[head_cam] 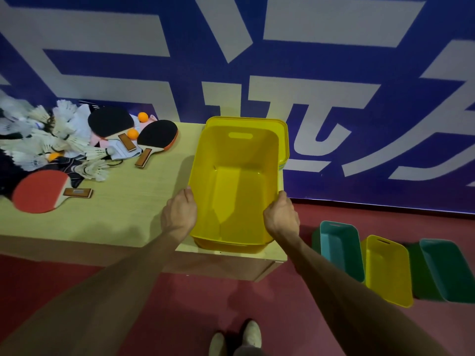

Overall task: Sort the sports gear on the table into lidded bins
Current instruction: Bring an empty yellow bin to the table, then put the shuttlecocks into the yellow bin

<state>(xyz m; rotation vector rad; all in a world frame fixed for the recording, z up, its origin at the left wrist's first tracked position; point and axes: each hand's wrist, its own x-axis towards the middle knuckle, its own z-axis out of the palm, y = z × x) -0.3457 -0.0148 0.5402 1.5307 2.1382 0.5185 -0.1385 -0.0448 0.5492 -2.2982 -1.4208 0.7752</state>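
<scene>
Fingers (188, 194) of my left hand (180, 214) and right hand (281, 214) grip the yellow bin's (236, 155) long rims; it points away from me, hugging the tabletop's (123, 201) right edge, room leftward.

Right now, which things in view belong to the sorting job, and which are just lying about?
Job: yellow bin, gripped by left hand and right hand; lid stack behind it; red paddle; black paddles; orange balls; shuttlecocks; floor bins.
Just there: table; blue banner; shoes.
</scene>
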